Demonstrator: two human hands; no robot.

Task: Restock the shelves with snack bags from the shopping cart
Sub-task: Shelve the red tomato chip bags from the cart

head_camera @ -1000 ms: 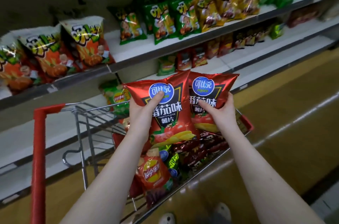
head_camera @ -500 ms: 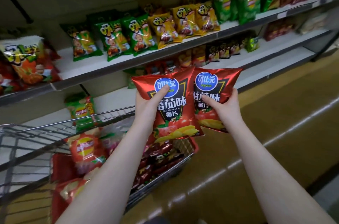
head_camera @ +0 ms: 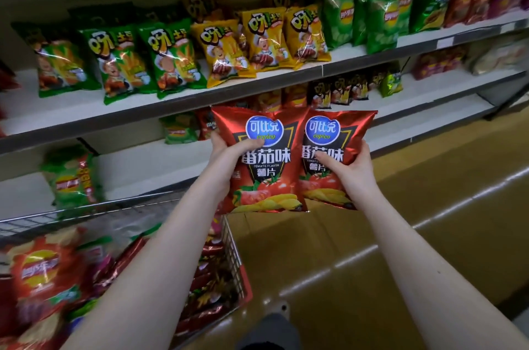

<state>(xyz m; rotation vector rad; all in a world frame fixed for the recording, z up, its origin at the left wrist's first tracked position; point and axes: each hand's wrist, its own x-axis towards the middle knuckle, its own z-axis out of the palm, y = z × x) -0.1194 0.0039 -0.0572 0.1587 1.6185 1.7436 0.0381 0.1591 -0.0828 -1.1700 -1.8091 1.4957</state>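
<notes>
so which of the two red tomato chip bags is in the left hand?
The cart-side bag, gripped by the left hand, thumb under its blue logo; the right hand holds the aisle-side bag.

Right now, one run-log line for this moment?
left hand grips left red bag | right hand grips right red bag | bags upright, not yet shelved | cart lower left

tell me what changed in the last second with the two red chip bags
The left red foil chip bag and right red foil chip bag were carried rightward, from above the wire shopping cart to past its red-trimmed end, over the floor in front of the lower white shelf. Unchanged: the left hand and right hand each grip one bag, upright, side by side.
</notes>
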